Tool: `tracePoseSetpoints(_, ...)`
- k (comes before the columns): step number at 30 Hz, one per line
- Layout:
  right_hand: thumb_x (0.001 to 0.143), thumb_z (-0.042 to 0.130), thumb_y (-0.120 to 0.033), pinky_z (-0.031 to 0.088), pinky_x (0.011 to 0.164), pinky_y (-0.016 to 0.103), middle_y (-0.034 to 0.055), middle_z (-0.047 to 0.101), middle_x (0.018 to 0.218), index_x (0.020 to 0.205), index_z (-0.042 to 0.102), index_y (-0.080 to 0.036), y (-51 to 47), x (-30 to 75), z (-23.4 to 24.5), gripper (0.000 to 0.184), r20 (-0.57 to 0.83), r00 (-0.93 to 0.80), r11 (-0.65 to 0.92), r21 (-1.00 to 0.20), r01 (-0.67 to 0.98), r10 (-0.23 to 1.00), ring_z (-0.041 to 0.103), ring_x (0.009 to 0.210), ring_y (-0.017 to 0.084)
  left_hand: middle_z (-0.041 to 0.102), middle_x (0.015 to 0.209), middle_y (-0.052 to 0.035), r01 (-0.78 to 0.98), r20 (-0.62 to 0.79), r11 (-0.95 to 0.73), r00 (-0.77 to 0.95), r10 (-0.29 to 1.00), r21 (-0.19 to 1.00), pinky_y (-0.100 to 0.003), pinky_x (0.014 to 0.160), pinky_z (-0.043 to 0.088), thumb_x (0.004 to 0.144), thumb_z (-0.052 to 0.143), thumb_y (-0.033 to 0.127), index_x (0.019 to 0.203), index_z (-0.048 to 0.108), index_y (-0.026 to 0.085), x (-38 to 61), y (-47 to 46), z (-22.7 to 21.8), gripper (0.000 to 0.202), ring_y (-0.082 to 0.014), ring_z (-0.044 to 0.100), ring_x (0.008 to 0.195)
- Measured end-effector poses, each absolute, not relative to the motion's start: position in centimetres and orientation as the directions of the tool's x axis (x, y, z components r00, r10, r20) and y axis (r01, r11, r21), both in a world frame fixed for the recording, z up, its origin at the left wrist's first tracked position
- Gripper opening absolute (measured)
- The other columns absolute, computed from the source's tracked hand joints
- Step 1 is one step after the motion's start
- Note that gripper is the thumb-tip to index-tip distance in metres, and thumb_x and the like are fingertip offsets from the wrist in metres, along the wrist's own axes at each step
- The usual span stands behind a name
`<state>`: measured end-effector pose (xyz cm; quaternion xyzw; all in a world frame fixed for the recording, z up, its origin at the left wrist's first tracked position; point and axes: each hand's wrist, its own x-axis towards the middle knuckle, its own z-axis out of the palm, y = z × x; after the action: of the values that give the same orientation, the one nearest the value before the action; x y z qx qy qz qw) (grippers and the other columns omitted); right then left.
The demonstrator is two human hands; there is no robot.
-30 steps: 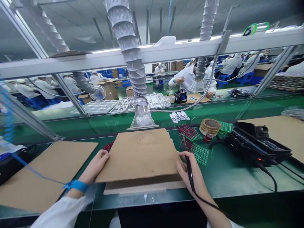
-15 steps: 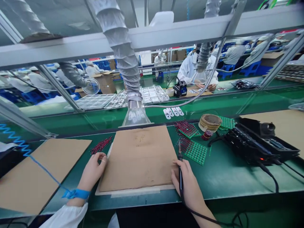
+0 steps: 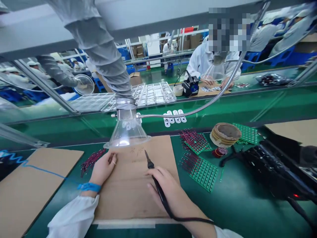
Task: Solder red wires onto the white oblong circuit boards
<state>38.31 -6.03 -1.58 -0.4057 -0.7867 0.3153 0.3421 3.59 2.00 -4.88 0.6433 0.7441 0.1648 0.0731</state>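
A brown cardboard sheet [image 3: 133, 188] lies flat on the green bench mat in front of me. My right hand [image 3: 165, 195] grips a black soldering iron [image 3: 159, 190], its tip [image 3: 148, 160] just above the cardboard near faint marks. My left hand [image 3: 102, 168] rests at the sheet's left edge, holding nothing, next to a loose bunch of red-leaded parts [image 3: 92, 161]. A blue wrist strap [image 3: 88, 187] circles my left wrist. Right of the sheet lie two green circuit boards studded with red-leaded parts [image 3: 199, 172].
A clear fume-extractor hood [image 3: 127, 132] on a grey duct hangs over the sheet's far edge. A tape roll [image 3: 225, 135] and a black soldering station [image 3: 274, 165] stand right. Another cardboard sheet [image 3: 37, 188] lies left. A co-worker [image 3: 200, 62] sits across the bench.
My right hand has moved left onto the cardboard, bringing the iron tip over it. The view has tilted and the hood now hangs lower over the sheet.
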Motion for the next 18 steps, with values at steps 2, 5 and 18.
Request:
tracePoseSetpoints(2, 0.1, 0.062, -0.01, 0.061, 0.102, 0.041, 0.0081, 0.071, 0.126, 0.133, 0.064, -0.027, -4.4, 37.3, -0.8, 0.037, 0.314, -0.453, 0.496, -0.786, 0.37, 0.835, 0.073, 0.115, 0.027, 0.079, 0.09, -0.0066, 0.938, 0.085, 0.118, -0.153, 0.985, 0.326, -0.03, 0.073, 0.049, 0.099, 0.046, 0.051, 0.112, 0.072, 0.024, 3.1, 2.0, -5.0, 0.04, -0.0268, 0.074, 0.083)
tracePoseSetpoints(5, 0.101, 0.063, -0.01, 0.061, 0.102, 0.038, 0.0075, 0.069, 0.127, 0.135, 0.064, -0.027, -3.7, 36.6, -1.4, 0.038, 0.313, -0.461, 0.485, -0.813, 0.322, 0.83, 0.073, 0.115, 0.025, 0.079, 0.089, -0.0057, 0.943, 0.058, 0.126, -0.151, 0.987, 0.307, -0.03, 0.072, 0.047, 0.099, 0.047, 0.05, 0.115, 0.072, 0.026, 2.6, 2.1, -5.1, 0.038, -0.027, 0.074, 0.082)
tracePoseSetpoints(18, 0.103, 0.056, -0.011, 0.067, 0.088, 0.037, 0.0091, 0.068, 0.123, 0.135, 0.064, -0.028, -2.9, 37.0, -5.0, 0.037, 0.367, -0.262, 0.451, -0.728, 0.517, 0.892, 0.076, 0.102, 0.025, 0.079, 0.09, -0.0081, 0.762, 0.105, 0.088, -0.2, 0.974, 0.642, -0.034, 0.084, 0.057, 0.088, 0.061, 0.045, 0.092, 0.069, 0.023, 3.1, 7.6, -3.5, 0.024, -0.0317, 0.075, 0.098)
